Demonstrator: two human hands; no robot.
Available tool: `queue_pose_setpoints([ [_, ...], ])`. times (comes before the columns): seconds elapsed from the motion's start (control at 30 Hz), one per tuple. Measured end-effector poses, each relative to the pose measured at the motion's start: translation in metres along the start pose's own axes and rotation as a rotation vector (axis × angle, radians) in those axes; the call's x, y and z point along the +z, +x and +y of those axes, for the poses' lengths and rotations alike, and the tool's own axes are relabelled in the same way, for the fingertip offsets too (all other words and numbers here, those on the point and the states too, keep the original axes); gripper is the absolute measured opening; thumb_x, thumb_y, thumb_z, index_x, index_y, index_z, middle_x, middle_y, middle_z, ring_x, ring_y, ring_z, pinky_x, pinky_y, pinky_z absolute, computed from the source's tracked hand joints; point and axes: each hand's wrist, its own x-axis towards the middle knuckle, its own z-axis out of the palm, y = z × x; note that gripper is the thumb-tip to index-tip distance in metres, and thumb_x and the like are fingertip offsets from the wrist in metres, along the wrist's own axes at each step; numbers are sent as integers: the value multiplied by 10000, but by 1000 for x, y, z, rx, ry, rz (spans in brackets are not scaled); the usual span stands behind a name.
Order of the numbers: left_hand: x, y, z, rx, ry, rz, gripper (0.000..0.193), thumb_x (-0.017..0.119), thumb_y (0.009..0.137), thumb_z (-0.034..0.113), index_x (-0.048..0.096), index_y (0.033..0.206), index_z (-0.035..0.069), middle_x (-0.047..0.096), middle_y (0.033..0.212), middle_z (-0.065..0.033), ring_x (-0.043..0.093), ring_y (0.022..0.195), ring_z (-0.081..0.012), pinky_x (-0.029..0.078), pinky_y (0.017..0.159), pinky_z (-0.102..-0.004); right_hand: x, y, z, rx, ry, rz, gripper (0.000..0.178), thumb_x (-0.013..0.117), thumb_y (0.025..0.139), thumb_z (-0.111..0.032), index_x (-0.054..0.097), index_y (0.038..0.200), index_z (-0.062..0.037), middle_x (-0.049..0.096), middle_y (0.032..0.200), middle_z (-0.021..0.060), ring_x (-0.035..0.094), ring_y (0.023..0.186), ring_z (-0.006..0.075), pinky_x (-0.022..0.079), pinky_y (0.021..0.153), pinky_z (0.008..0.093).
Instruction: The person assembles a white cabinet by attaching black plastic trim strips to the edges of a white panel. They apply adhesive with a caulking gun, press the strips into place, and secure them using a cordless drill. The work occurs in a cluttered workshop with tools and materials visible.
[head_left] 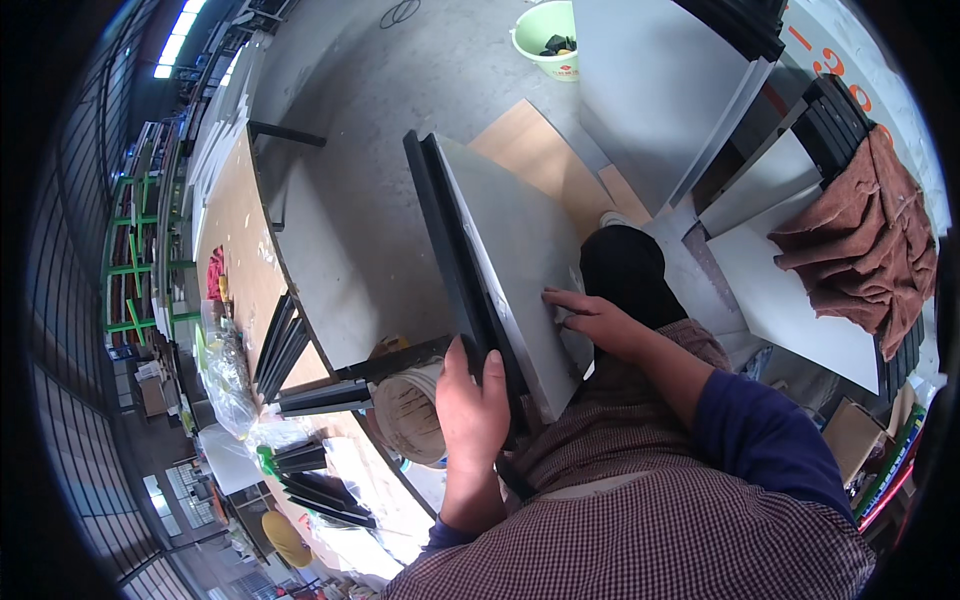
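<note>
A flat grey panel (530,240) with a thick black edge strip (447,240) along its left side stands tilted in front of my body, its near end at my lap. My left hand (472,405) is closed on the near part of the black strip, thumb raised on its right side; the lower fingers are hidden. On the panel's grey face my right hand (610,328) lies with its fingers stretched out, touching the surface near the right edge. A thin white line runs between the strip and the face.
At left, a wooden table (245,215) carries black strips (283,345) and plastic bags. A round bucket (410,415) stands beside my left hand. Large grey panels (650,100) lean at right, near a brown cloth (865,240). A green bucket (545,40) stands on the far floor.
</note>
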Motion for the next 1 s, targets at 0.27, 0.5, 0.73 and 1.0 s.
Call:
queue_pose_setpoints([
  [0.27, -25, 6, 15, -65, -209, -111, 383, 600, 933, 198, 553, 1189, -84, 657, 909, -234, 659, 820, -335, 512, 779, -371, -1, 1, 0, 9, 14, -34, 571, 506, 862, -3, 486, 1430, -57, 394, 1537, 134, 328, 1439, 272, 233, 1180, 346],
  [0.5, -25, 7, 19, -21, -206, -110, 416, 601, 937, 226, 545, 1203, -88, 657, 922, -251, 662, 845, -357, 512, 793, -389, 1, 1, 0, 46, 47, -23, 558, 515, 872, -1, 485, 1427, -48, 389, 1539, 134, 307, 1449, 271, 227, 1186, 355],
  [0.73, -17, 8, 13, 43, -83, -85, 516, 618, 927, 292, 526, 1246, -103, 651, 1009, -300, 651, 963, -441, 514, 843, -444, 1, 2, 3, 14, -2, -17, 549, 486, 867, -15, 505, 1413, -73, 398, 1528, 163, 374, 1410, 310, 285, 1163, 363],
  [1.0, -13, 6, 14, 39, -5, -85, 537, 621, 921, 298, 518, 1263, -103, 637, 1049, -321, 641, 997, -456, 513, 865, -463, 1, 2, 3, 22, 10, -12, 547, 488, 869, -25, 505, 1413, -75, 399, 1525, 170, 373, 1410, 313, 286, 1160, 363],
])
